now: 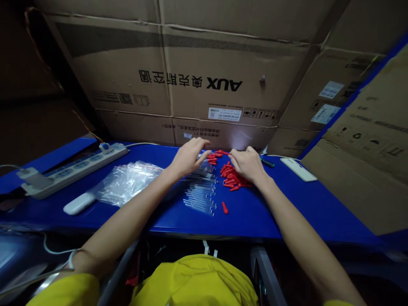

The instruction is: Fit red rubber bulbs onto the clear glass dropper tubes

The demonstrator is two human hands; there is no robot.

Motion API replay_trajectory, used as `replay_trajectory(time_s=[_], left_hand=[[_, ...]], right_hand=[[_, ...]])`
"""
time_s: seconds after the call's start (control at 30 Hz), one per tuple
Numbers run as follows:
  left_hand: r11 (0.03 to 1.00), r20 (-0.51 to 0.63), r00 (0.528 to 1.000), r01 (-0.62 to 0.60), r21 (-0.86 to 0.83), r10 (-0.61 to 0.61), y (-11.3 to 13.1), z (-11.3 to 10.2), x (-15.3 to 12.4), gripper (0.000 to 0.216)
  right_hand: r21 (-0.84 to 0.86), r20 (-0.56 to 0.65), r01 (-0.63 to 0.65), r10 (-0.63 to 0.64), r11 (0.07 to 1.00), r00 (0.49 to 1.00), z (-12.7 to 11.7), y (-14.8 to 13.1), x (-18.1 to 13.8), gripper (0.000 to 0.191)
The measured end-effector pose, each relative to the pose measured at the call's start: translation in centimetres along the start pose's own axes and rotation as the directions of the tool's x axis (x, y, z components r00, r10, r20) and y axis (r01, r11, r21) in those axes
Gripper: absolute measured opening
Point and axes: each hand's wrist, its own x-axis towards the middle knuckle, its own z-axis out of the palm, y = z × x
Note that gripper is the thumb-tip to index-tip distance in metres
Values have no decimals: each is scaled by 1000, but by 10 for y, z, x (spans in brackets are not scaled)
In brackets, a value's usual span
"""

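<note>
Closest in, at the bottom edge, a yellow garment (194, 276). Just beyond, the near lip of a blue table (287, 216), with both bare forearms reaching out over it. On the blue, near the middle, a lone red cap (225, 208) just beside the near end of a row of clear tubes (200, 191) laid side by side. Off to the left, a white handheld device (78, 203) touching a heap of clear plastic bags (127, 180). Further left, a grey power strip (76, 168) set aslant.

Right of the tubes, a pile of red caps (231, 177). Farther along the row, left hand (189, 155) palm down over the far tubes, fingers stretched almost straight, tips close to the far caps, gripping nothing visible. Right hand (247, 163) resting on the pile's far side, fingers curled loosely downward. Possibly pinching a cap, but fingertips hidden, so cannot tell.

Past the right hand, a small green-and-black tool (267, 162) and a flat white slab (298, 168). Behind everything, a wall of cardboard boxes (204, 80).
</note>
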Motion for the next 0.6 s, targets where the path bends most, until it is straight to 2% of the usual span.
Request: replay_trajectory(time_s=[0.1,0.23,0.4,0.6], left_hand=[[995,129,989,-81,64,72,25,24,-2,37],[994,294,956,-40,98,9,26,35,-8,30],[991,303,951,22,132,-61,26,33,-7,29],[976,290,950,54,212,-115,31,30,-5,28]], right_hand=[[-17,44,85,-85,996,995,3,-29,7,35],[-67,63,143,-139,987,988,2,-44,9,34],[-69,48,175,-171,982,984,1,-53,9,34],[-62,84,169,-164,984,983,5,-57,9,23]])
